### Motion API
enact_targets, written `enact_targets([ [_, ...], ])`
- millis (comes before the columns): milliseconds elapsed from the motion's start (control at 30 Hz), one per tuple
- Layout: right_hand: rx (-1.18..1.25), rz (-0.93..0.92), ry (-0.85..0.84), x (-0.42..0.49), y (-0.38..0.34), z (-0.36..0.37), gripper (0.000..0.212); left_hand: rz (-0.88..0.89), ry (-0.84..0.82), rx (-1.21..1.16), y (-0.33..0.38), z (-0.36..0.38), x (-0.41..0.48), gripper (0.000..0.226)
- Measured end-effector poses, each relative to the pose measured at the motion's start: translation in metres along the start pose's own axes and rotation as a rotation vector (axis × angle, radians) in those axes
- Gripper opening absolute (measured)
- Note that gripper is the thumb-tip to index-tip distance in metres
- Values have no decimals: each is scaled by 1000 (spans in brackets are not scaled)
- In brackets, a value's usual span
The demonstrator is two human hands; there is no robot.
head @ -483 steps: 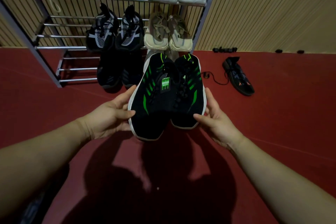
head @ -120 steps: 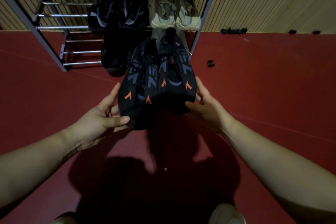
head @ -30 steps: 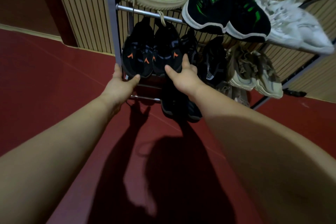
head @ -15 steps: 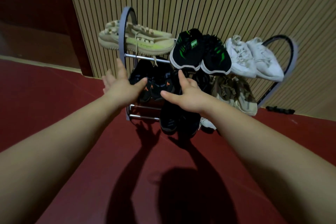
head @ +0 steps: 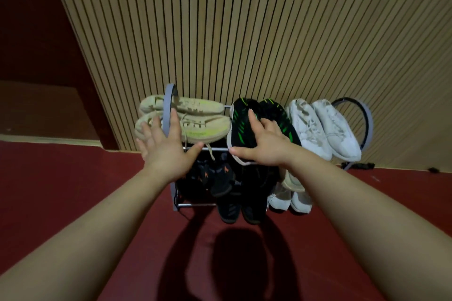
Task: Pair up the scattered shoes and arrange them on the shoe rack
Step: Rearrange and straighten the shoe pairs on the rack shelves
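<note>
An indoor room, possibly a home entryway, though the exact kind of place is unclear. A metal shoe rack (head: 367, 124) holding paired sneakers is standing against a wall of vertical wooden slats (head: 244, 32). Dark red flooring (head: 61, 190) is stretching beneath it, meeting a red wall (head: 36, 19) at the left.

middle shelf (head: 220, 179): dark, shoes partly hidden by hands | forearms: cut off by frame edge

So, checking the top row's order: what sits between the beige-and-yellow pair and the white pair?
The head view shows the black-and-green pair between the beige-and-yellow pair and the white pair, partly covered by the right hand.
</note>
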State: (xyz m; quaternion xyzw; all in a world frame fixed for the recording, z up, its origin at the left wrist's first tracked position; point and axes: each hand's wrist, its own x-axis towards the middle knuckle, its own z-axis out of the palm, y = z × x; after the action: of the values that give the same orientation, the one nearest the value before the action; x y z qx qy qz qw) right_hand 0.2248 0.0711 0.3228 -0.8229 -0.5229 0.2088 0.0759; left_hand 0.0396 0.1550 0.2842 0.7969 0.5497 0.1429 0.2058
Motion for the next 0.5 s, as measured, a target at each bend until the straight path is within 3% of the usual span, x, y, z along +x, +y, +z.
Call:
enact_targets([
  [267, -96, -71, -59, 44, 19, -5, 110, -74, -54, 124, 12, 13, 16, 91],
  [500, -195, -191, -104, 105, 36, -13, 114, -216, 6, 103, 46, 27, 27, 89],
])
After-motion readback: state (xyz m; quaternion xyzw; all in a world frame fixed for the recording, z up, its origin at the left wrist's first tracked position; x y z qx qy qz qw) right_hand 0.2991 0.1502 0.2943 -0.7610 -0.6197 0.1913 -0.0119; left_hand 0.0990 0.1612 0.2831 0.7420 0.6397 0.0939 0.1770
